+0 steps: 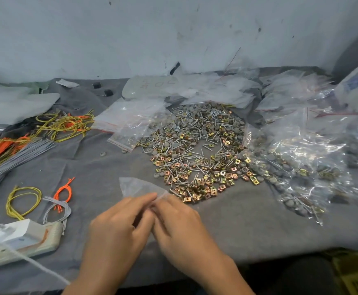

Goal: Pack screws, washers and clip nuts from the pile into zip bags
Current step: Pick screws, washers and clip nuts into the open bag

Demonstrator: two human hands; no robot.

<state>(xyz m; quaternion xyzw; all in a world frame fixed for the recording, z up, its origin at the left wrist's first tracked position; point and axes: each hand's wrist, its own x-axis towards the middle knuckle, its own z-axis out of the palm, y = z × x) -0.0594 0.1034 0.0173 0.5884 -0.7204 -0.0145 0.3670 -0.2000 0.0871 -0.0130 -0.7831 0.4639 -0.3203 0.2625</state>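
A wide pile of screws, grey washers and gold clip nuts (197, 150) lies on the grey cloth at centre. Just in front of it, my left hand (118, 226) and my right hand (180, 222) meet fingertip to fingertip, both pinching the edge of a small clear zip bag (137, 187). The bag sticks up and away from my fingers toward the pile and looks empty. A stack of empty zip bags (129, 116) lies at the pile's left edge. Filled bags of hardware (301, 165) are heaped to the right.
Yellow, orange and grey cable ties (63, 124) lie at the left, with smaller loops (22, 201) nearer me. A white power strip (18, 243) sits at the front left. Plastic bags crowd the back against the wall. The table's front edge runs below my wrists.
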